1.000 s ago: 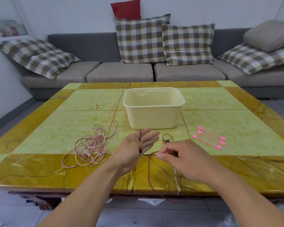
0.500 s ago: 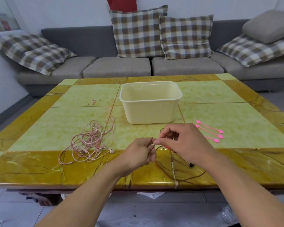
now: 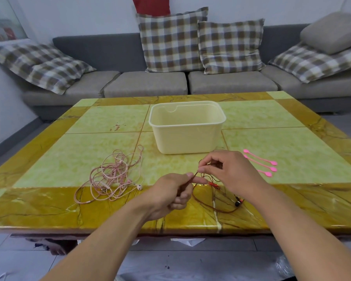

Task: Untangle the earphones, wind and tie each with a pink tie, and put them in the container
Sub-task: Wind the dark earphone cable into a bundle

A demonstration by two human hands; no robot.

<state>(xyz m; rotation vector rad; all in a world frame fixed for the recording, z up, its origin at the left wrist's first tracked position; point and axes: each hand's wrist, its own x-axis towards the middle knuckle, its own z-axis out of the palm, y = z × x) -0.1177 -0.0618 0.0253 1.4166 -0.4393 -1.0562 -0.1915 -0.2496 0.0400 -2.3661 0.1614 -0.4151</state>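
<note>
Head view
Dark earphones (image 3: pixel 215 207): on the near yellow border of the worktop, between and under the two hands; the brown cord loops toward 5 o'clock of the left hand and ends in a black earbud (image 3: pixel 237 203) beside the right wrist.
Left hand (image 3: pixel 170 194): fingers curled closed, thumb and forefinger pinching the dark cord where it rises toward the right hand.
Right hand (image 3: pixel 229 173): at 2 o'clock of the left hand, thumb and forefinger pressed together on the same cord, other fingers loosely bent; a red piece shows just below them, possibly part of the earphones, too small to tell.
Pink earphones (image 3: pixel 111 175): a loose tangled heap at 9 o'clock of the left hand, apart from it, a white earbud at its near right edge.
Pink ties (image 3: pixel 260 163): three, lying side by side at 3 o'clock of the right hand, not touched.
Container (image 3: pixel 187 127): cream tub, open top, at 12 o'clock of the hands, near the worktop's middle.
Worktop (image 3: pixel 292 142): glossy, pale green panels framed in veined yellow.
Room: grey sofa (image 3: pixel 150 84) beyond the worktop with checked cushions (image 3: pixel 171 42); grey floor below.
</note>
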